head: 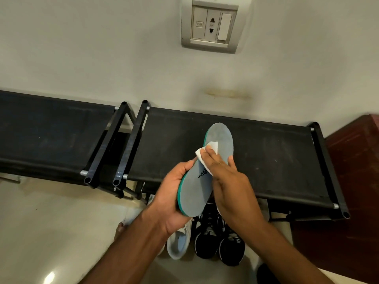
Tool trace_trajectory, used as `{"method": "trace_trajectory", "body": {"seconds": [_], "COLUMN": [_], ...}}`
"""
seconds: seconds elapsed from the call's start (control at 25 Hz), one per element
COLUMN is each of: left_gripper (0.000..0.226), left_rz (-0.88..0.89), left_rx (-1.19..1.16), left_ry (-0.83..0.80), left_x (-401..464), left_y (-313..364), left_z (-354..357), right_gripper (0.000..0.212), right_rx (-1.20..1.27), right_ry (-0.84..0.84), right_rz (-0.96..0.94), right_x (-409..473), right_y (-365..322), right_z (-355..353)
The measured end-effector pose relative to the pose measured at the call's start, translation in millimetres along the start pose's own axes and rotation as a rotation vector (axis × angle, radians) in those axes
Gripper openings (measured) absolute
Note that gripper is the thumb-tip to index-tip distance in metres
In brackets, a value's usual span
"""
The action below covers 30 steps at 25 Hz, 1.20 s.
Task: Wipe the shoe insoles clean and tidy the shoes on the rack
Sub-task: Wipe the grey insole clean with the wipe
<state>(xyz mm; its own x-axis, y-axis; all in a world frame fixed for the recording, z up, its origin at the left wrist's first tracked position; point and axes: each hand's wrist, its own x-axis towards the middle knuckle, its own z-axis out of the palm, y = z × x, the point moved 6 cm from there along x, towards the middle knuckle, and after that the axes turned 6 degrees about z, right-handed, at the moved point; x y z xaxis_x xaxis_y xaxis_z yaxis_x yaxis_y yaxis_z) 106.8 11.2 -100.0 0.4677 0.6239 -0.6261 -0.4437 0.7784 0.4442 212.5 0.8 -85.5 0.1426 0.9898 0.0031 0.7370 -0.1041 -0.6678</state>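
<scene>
grey insole [203,175] is resting in the curled left hand [174,199] while the right hand's [229,187] flat fingers [211,158] are pressing a white wipe [207,148] down, risking bending it loose.

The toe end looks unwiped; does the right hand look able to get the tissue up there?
Probably yes: the right hand presses the tissue mid-insole, and nothing covers the toe end.

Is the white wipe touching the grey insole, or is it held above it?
Touching. The head view shows the right hand pressing the white wipe flat on the grey insole, with no gap visible between them.
</scene>
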Motion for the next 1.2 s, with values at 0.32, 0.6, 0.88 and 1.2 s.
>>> {"method": "trace_trajectory", "body": {"seconds": [0.32,0.6,0.88,1.2], "left_gripper": [0.056,0.055,0.054,0.053], "left_rz": [-0.038,0.004,0.062,0.113], "left_rx": [-0.207,-0.218,-0.222,-0.259], "left_ry": [-0.017,-0.032,-0.006,0.01], "left_x": [15.7,15.1,13.1,11.1], "left_y": [10.0,20.8,27.0,34.3], "left_z": [-13.9,-12.3,-15.1,-18.8], "right_gripper": [0.057,0.068,0.076,0.076], "right_rx": [0.307,-0.02,0.04,-0.013], "right_ry": [-0.162,-0.045,-0.095,-0.041], "right_rz": [-0.158,-0.225,-0.268,-0.305], "right_x": [-34.7,-27.4,-34.6,-33.0], "right_y": [-52.6,-25.5,-33.1,-30.0], "right_z": [16.8,13.5,19.7,17.3]}}
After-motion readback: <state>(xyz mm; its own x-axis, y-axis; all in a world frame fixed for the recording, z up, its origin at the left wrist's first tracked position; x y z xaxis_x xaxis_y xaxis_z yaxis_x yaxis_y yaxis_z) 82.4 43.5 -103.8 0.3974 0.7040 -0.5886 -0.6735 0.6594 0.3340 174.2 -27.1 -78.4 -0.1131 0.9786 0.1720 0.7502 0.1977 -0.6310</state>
